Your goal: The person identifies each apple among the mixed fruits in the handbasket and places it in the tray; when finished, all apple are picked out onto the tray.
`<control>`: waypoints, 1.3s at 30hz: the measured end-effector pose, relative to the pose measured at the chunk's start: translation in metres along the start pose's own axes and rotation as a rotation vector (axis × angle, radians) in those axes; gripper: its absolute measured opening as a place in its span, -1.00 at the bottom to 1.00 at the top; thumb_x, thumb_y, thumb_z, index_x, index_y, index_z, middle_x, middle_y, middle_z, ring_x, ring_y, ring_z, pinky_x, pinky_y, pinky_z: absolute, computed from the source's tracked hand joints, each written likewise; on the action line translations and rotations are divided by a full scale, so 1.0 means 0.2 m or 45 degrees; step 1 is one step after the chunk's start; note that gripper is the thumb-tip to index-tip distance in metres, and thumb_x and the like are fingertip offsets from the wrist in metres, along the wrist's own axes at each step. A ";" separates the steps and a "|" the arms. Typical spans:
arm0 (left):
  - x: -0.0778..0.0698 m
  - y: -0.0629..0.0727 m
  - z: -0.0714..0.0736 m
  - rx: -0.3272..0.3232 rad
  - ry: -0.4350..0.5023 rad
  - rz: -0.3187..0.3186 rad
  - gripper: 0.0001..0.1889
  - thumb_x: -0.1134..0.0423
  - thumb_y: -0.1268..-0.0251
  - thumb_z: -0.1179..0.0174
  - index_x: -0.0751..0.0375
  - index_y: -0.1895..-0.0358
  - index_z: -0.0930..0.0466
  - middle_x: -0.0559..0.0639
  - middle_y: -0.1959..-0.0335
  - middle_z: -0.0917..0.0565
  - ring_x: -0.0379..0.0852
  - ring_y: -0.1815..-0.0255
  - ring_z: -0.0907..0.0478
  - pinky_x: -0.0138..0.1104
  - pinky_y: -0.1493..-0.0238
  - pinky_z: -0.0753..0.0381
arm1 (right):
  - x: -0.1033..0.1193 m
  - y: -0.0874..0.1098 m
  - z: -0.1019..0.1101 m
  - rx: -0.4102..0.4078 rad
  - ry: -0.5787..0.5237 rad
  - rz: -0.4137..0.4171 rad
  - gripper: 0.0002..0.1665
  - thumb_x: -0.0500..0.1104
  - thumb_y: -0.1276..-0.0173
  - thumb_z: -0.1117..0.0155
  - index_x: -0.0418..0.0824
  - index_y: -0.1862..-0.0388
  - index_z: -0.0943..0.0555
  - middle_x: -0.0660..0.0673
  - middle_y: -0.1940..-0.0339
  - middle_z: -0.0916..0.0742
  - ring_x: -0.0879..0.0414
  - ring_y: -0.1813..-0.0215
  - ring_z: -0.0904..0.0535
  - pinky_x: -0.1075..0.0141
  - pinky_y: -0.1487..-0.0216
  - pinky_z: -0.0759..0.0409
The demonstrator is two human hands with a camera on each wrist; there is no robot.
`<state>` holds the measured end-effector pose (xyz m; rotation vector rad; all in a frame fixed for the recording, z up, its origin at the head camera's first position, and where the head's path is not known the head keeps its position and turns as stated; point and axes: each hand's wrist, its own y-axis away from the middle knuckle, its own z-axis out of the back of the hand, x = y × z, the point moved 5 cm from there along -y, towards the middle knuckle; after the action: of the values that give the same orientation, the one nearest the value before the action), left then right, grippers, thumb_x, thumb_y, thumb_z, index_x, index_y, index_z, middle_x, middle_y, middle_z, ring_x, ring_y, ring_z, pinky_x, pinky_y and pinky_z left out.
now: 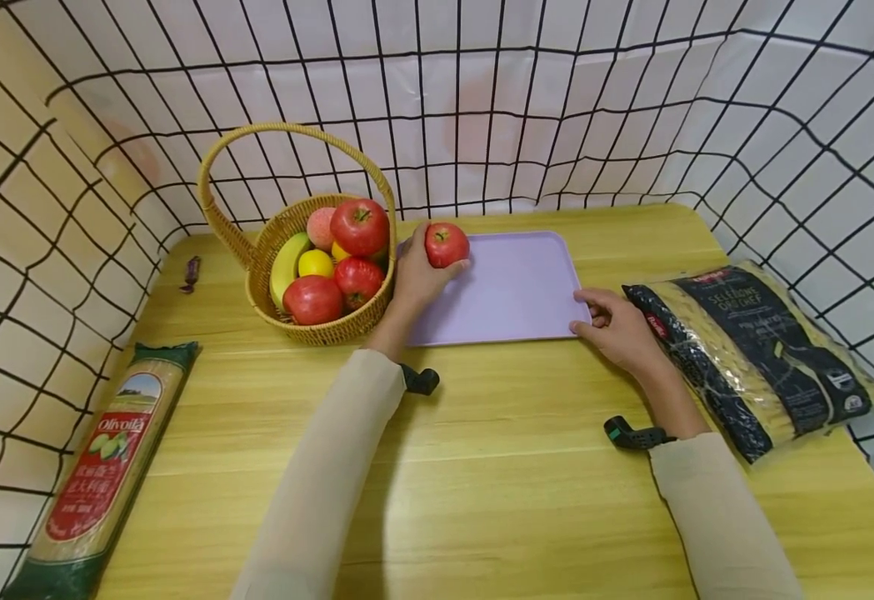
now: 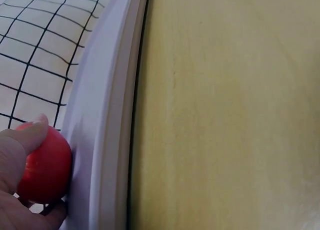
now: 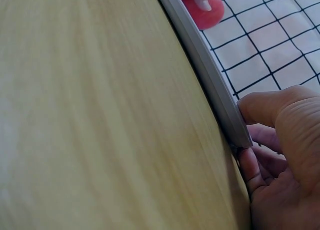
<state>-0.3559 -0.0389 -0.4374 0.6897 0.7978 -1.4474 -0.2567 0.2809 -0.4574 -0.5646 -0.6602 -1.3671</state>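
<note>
My left hand (image 1: 420, 275) grips a red apple (image 1: 447, 244) over the left part of a lilac tray (image 1: 511, 287). In the left wrist view, thumb and fingers curl round the apple (image 2: 47, 165), which is at the tray's surface. The right hand (image 1: 616, 329) pinches the tray's right edge near its front corner; in the right wrist view the thumb lies above the rim (image 3: 220, 97) and a finger beneath it. Left of the tray stands a wicker basket (image 1: 332, 333) holding several red apples (image 1: 360, 227), a banana (image 1: 287, 268), a lemon (image 1: 316, 264) and a peach (image 1: 321, 227).
A long pack of spaghetti (image 1: 107, 467) lies at the table's left edge, with a small wrapped candy (image 1: 192, 273) behind it. On the right is a large pasta bag (image 1: 766, 358), close to my right hand. Black wire grid (image 1: 481, 125) walls surround the wooden table (image 1: 511, 500).
</note>
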 end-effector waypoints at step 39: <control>-0.14 0.37 0.75 -0.315 -0.099 -0.580 -0.16 -0.14 0.03 -0.60 0.06 -0.37 -0.56 0.06 -0.37 -0.50 0.02 -0.38 -0.45 0.04 -0.37 -0.51 | 0.02 0.00 0.01 -0.009 0.012 0.026 -0.33 -0.11 -0.48 -0.34 -0.28 -0.49 -0.44 -0.28 -0.07 -0.59 -0.04 0.07 -0.45 0.51 0.14 -0.36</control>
<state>-0.2726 -0.1421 -0.3328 0.2672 1.0985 -1.7301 -0.2559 0.2793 -0.4530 -0.5691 -0.6405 -1.3532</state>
